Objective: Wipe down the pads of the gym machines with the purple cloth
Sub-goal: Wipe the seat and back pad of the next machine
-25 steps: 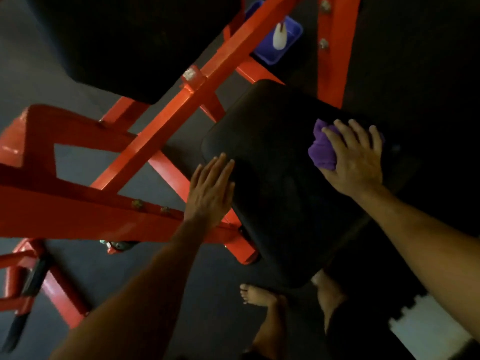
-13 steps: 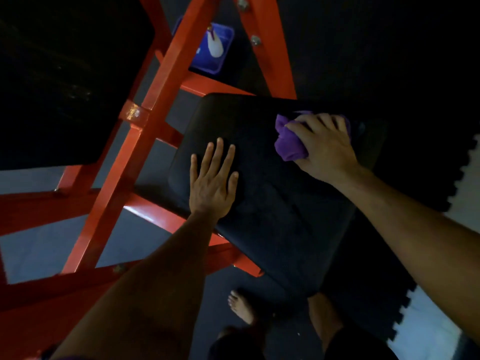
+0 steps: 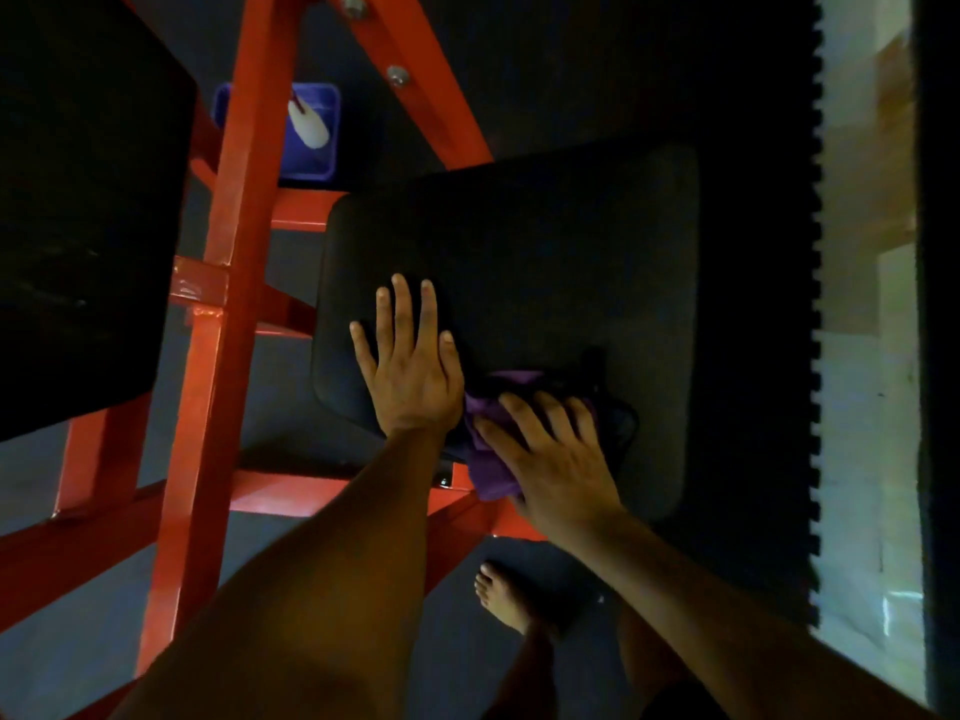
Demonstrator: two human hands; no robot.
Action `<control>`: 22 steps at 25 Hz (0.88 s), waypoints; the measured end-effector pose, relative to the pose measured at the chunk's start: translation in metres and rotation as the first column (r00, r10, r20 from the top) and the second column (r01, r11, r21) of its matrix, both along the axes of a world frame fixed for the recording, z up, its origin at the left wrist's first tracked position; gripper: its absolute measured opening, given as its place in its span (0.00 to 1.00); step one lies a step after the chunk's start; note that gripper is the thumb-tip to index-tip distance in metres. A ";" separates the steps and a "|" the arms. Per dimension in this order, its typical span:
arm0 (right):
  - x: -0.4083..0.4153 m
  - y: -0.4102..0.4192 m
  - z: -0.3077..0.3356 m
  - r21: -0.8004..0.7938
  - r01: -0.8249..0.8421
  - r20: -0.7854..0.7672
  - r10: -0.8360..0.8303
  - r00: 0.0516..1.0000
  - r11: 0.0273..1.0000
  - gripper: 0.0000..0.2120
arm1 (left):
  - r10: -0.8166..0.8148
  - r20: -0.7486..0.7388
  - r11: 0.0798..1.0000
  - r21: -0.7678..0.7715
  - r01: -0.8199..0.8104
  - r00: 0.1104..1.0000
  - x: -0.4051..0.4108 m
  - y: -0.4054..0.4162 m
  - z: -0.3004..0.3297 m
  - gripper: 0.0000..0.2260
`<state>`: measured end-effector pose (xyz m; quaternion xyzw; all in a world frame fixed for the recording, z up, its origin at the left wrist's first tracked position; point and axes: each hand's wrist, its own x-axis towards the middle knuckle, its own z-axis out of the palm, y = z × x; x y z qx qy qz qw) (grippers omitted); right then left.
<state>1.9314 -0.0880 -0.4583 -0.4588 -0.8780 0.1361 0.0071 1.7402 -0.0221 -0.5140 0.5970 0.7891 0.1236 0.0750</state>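
Since half a second ago: purple cloth (image 3: 488, 459) dragged from the far part of the seat pad (image 3: 545, 283) down to its near edge, about 6 o'clock on the pad, now just beside the left hand (image 3: 410, 376). Left hand moved little, flat on the pad as before at about 8 o'clock, fingers straight and slightly spread, gripping nothing. Right hand (image 3: 550, 459) pressed on top of the cloth, fingers spread and lightly bent over the bunched fabric; whether pinched or only pressed cannot be told. View swung too: pale floor strip (image 3: 862, 356) now in sight at 3 o'clock.

Cloth: soft, crumpled, a fold hanging past the pad's near edge over the frame. Seat pad: black, matte, smooth upholstery, a rounded-corner rectangle. Second black pad (image 3: 78, 210) at 9 o'clock, larger, faint scuffs on its surface. Frame (image 3: 234, 200): glossy orange-red square steel tubing, welded joints, bolts near 12 o'clock. Blue plastic tub (image 3: 327, 148) at 11 o'clock behind the tubing, a white bottle (image 3: 309, 128) lying inside. Dark rubber floor mat (image 3: 753, 148) with a toothed, interlocking edge at 3 o'clock. Bare foot (image 3: 506, 597) on the floor at 6 o'clock.
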 end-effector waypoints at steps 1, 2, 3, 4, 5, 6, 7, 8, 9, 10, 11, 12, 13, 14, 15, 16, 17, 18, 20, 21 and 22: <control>0.003 0.005 -0.004 0.021 -0.040 -0.004 0.040 0.999 0.999 0.44 | 0.001 0.006 1.000 0.007 -0.001 1.000 0.000 0.000 0.000 0.27; -0.001 0.026 -0.005 0.058 -0.028 0.003 0.028 1.000 0.998 0.43 | -0.001 0.010 1.000 0.022 0.001 1.000 0.001 -0.001 0.001 0.27; -0.008 0.054 -0.003 0.081 0.029 0.017 -0.030 0.999 0.996 0.40 | -0.005 0.002 0.999 0.037 0.005 1.000 0.002 -0.003 0.001 0.26; -0.017 0.085 0.000 0.104 0.110 0.034 -0.114 0.993 0.988 0.37 | -0.009 -0.011 0.999 0.042 0.009 1.000 0.002 -0.004 0.000 0.26; -0.024 0.109 0.002 0.129 0.197 0.031 -0.203 0.979 0.972 0.34 | -0.005 -0.015 0.999 0.043 0.006 1.000 0.002 -0.003 -0.001 0.26; -0.030 0.116 0.004 0.138 0.271 0.017 -0.276 0.961 0.953 0.32 | -0.005 -0.018 0.999 0.046 0.006 1.000 0.001 -0.002 -0.002 0.26; -0.034 0.106 0.002 0.120 0.323 -0.015 -0.324 0.946 0.939 0.32 | -0.012 -0.023 0.999 0.050 0.013 1.000 0.000 -0.003 -0.003 0.26; -0.033 0.086 -0.001 0.085 0.316 -0.034 -0.314 0.949 0.945 0.34 | -0.017 -0.018 0.998 0.054 0.018 1.000 0.000 -0.004 -0.004 0.26; -0.030 0.057 -0.002 0.045 0.240 -0.043 -0.238 0.970 0.970 0.36 | -0.019 -0.020 0.998 0.065 0.020 1.000 0.000 -0.006 -0.005 0.26; -0.021 0.033 0.001 0.051 0.175 -0.060 -0.172 0.983 0.983 0.39 | -0.019 -0.026 0.997 0.072 0.021 0.999 0.000 -0.005 -0.003 0.26; -0.006 0.018 0.004 0.047 0.132 -0.068 -0.129 0.989 0.990 0.41 | -0.011 -0.018 0.998 0.067 0.012 1.000 0.000 -0.002 -0.002 0.26; 0.012 0.011 0.006 0.047 0.140 -0.059 -0.137 0.989 0.989 0.42 | -0.011 -0.004 0.998 0.059 0.011 1.000 0.000 0.000 -0.002 0.26; 0.033 0.009 0.009 0.078 0.227 -0.054 -0.223 0.973 0.971 0.43 | -0.017 0.010 0.998 0.054 0.016 1.000 0.000 -0.002 -0.001 0.26; 0.052 0.006 0.013 0.078 0.318 -0.037 -0.316 0.948 0.945 0.44 | -0.017 0.016 0.998 0.059 0.016 1.000 0.001 -0.005 -0.001 0.26; 0.069 0.002 0.014 0.084 0.356 0.001 -0.358 0.934 0.931 0.45 | -0.014 0.006 0.998 0.062 0.013 1.000 0.001 -0.007 -0.001 0.26; 0.080 -0.003 0.012 0.100 0.333 0.039 -0.338 0.940 0.938 0.47 | -0.006 -0.001 0.998 0.059 0.006 1.000 0.001 -0.008 -0.001 0.26; 0.088 -0.006 0.007 0.116 0.275 0.075 -0.284 0.956 0.955 0.48 | -0.004 0.003 0.998 0.060 0.003 1.000 0.001 -0.004 -0.001 0.27; 0.091 -0.002 0.003 0.104 0.218 0.104 -0.228 0.968 0.971 0.49 | -0.005 0.011 0.998 0.057 0.004 1.000 0.001 -0.004 -0.001 0.27; 0.088 0.049 0.003 0.095 0.211 0.123 -0.221 0.967 0.973 0.45 | -0.001 -0.009 0.998 0.070 0.002 1.000 0.001 -0.006 0.000 0.27; 0.083 0.083 0.004 0.117 0.279 0.129 -0.294 0.947 0.953 0.42 | 0.001 -0.017 0.998 0.071 0.001 1.000 0.001 -0.005 -0.001 0.27; 0.078 0.113 0.008 0.118 0.339 0.163 -0.355 0.921 0.933 0.40 | -0.004 -0.012 0.998 0.066 0.005 1.000 0.001 -0.004 -0.002 0.27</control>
